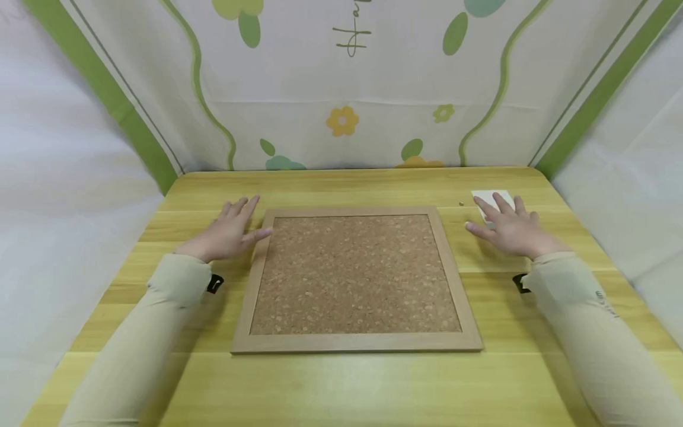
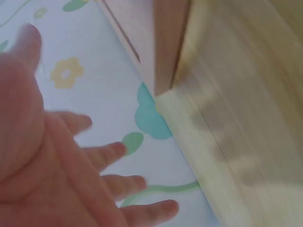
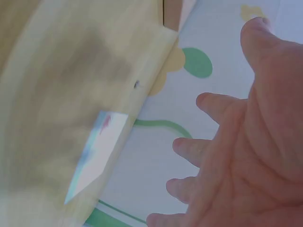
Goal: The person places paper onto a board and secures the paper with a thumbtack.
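A framed cork board (image 1: 357,273) lies flat on the wooden table. The left hand (image 1: 226,231), fingers spread, hovers at the board's left edge, its thumb overlapping the frame in the head view. In the left wrist view the palm (image 2: 52,170) holds nothing. The right hand (image 1: 514,228) is spread over a white card (image 1: 482,196) at the back right and partly hides it. A reddish mark shows on that card (image 3: 102,151) in the right wrist view. Beside it sits a tiny metallic-looking piece (image 1: 461,204), too small to make out.
The light wood table (image 1: 347,385) ends at a white cloth backdrop (image 1: 299,77) printed with flowers and leaves. White cloth also hangs along both sides. Each wrist wears a dark strap, the left strap (image 1: 215,283) showing below the cuff.
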A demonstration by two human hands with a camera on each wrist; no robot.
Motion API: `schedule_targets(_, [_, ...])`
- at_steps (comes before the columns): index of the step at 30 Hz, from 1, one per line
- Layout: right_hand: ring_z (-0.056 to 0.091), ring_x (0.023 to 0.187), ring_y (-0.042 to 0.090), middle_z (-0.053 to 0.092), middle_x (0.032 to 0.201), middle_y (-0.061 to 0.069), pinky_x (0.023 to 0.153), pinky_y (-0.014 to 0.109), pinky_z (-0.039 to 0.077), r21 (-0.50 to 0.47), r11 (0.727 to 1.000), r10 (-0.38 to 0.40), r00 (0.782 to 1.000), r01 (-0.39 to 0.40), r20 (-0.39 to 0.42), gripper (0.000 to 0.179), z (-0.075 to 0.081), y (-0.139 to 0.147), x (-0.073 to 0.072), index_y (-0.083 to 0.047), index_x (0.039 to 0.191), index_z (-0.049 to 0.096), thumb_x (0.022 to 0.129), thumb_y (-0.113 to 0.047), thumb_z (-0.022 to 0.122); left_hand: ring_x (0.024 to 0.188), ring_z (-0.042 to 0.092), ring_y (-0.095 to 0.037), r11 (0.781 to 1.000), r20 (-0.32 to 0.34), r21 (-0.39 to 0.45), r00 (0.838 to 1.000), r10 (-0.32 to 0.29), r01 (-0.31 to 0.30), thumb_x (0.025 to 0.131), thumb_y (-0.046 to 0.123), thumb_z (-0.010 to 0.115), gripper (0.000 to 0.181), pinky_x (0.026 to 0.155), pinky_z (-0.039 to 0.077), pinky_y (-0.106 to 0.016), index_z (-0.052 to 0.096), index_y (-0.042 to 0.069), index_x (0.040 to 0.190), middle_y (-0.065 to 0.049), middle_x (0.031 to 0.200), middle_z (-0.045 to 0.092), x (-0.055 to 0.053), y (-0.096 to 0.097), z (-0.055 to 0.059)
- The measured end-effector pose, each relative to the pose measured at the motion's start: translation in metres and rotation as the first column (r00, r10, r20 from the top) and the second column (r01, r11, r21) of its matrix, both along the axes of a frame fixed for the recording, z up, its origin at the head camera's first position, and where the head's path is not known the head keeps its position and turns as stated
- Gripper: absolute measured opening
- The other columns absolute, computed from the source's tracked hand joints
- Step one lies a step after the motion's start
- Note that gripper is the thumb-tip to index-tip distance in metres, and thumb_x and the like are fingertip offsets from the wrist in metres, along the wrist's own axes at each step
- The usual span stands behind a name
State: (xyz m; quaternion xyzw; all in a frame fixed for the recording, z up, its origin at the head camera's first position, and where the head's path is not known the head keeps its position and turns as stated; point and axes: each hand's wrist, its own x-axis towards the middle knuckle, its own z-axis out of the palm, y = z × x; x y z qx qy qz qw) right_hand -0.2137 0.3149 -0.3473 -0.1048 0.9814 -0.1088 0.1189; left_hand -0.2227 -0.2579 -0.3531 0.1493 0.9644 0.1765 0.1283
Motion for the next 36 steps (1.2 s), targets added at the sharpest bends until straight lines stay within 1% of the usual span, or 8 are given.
schedule_targets(4, [-0.003,0.133,0.069,0.010,0.155,0.038,0.097,0.082,0.008,0.007,1.000,-0.007,0.998,0.007,-0.059,0.087,0.005,0.014,-0.011,-0.009,0.159,0.016,0.098,-0.065,0.041,0.140,0.025,-0.051,0.998,0.023,0.051,0.999,0.025,-0.026,0.099,0.059,0.046,0.092,0.108,0.024,-0.065,-0.001,0.008,0.160,-0.034,0.154,0.024,-0.002,0.002,0.004])
schedule_targets(9, [0.033,0.128,0.061,0.037,0.144,0.038,0.100,0.071,0.027,-0.038,0.999,-0.043,0.995,0.040,-0.095,0.076,0.015,0.037,-0.024,0.004,0.146,0.041,0.101,-0.056,0.045,0.113,0.057,-0.041,0.991,0.106,0.085,0.990,0.092,-0.101,0.101,0.049,0.051,0.082,0.088,0.047,-0.055,0.017,0.001,0.158,-0.028,0.132,0.053,0.001,0.008,0.012])
schedule_targets(13, [0.047,0.117,0.056,0.050,0.134,0.036,0.094,0.067,0.036,-0.100,0.990,-0.108,0.991,0.100,-0.079,0.071,0.018,0.058,-0.035,0.008,0.138,0.049,0.102,-0.053,0.042,0.115,0.057,-0.041,0.992,0.141,0.062,0.985,0.102,-0.112,0.102,0.044,0.051,0.077,0.090,0.048,-0.055,0.024,-0.006,0.154,-0.031,0.133,0.053,0.007,0.013,0.013])
schedule_targets(19, [0.050,0.112,0.054,0.052,0.130,0.037,0.091,0.065,0.040,-0.121,0.978,-0.168,0.986,0.168,0.010,0.071,0.014,0.081,-0.049,0.014,0.130,0.054,0.101,-0.050,0.046,0.134,0.036,-0.051,0.998,0.169,-0.006,0.984,0.060,-0.060,0.100,0.044,0.057,0.082,0.107,0.031,-0.060,0.026,-0.013,0.150,-0.034,0.147,0.038,0.016,0.022,0.008])
schedule_targets(23, [0.043,0.117,0.059,0.048,0.132,0.038,0.095,0.067,0.037,-0.084,0.977,-0.192,0.980,0.196,0.058,0.072,0.005,0.088,-0.059,0.017,0.128,0.054,0.100,-0.049,0.049,0.104,0.063,-0.035,1.000,0.212,0.008,0.977,0.007,-0.009,0.100,0.042,0.058,0.073,0.092,0.048,-0.050,0.035,-0.007,0.148,-0.024,0.116,0.065,0.016,0.024,0.000])
schedule_targets(26, [0.040,0.119,0.061,0.043,0.134,0.040,0.097,0.067,0.034,-0.029,0.980,-0.195,0.978,0.198,0.076,0.078,-0.001,0.088,-0.068,0.020,0.128,0.051,0.099,-0.053,0.050,0.069,0.060,-0.019,0.999,0.255,0.044,0.967,-0.016,0.005,0.101,0.036,0.059,0.059,0.067,0.051,-0.038,0.040,-0.002,0.142,-0.009,0.084,0.065,0.016,0.026,-0.002])
schedule_targets(29, [0.047,0.115,0.058,0.043,0.133,0.042,0.096,0.067,0.036,0.039,0.984,-0.179,0.978,0.176,0.106,0.086,-0.007,0.085,-0.077,0.020,0.127,0.051,0.096,-0.061,0.051,0.057,0.057,-0.018,0.996,0.302,0.089,0.953,-0.015,-0.013,0.102,0.029,0.059,0.051,0.054,0.049,-0.035,0.040,-0.002,0.138,-0.009,0.074,0.062,0.017,0.027,-0.003])
schedule_targets(36, [0.056,0.100,0.052,0.053,0.119,0.044,0.087,0.061,0.045,0.129,0.981,-0.164,0.975,0.146,0.146,0.098,-0.016,0.075,-0.091,0.023,0.116,0.055,0.088,-0.070,0.056,0.051,0.055,-0.018,0.989,0.338,0.141,0.941,-0.016,-0.033,0.101,0.028,0.059,0.050,0.048,0.048,-0.034,0.039,0.000,0.139,-0.010,0.067,0.061,0.015,0.026,-0.007])
